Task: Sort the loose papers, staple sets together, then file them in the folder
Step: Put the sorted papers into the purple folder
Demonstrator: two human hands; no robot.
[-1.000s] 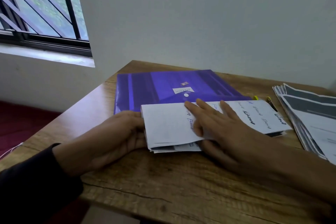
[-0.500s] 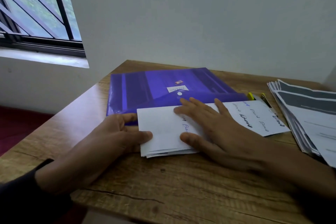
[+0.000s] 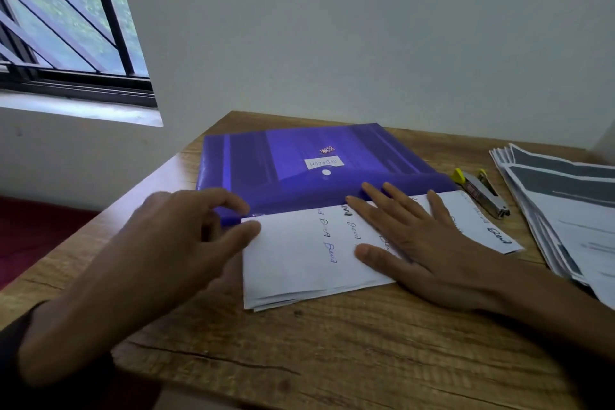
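Paper set, a thin stack of white sheets, lies on the wooden table with its long axis running left to right, its far edge tucked against the flap of a purple folder. Handwriting in black and blue ink crosses the top sheet, turned sideways to the camera and too loose to read. The right hand lies flat on the sheets, fingers straight and spread, tips pointing toward the folder. The left hand hovers at the stack's left edge, blurred, thumb touching the paper's corner and fingers loosely curled over the folder's near edge; whether it pinches anything cannot be told. The folder lies flat with its long axis also left to right, flap toward the camera, with a white snap button and a white label that reads, upside down, something like "BEDROOM". A yellow-tipped stapler lies just beyond the sheets to the right, and a fanned stack of printed pages sits by the table's right edge
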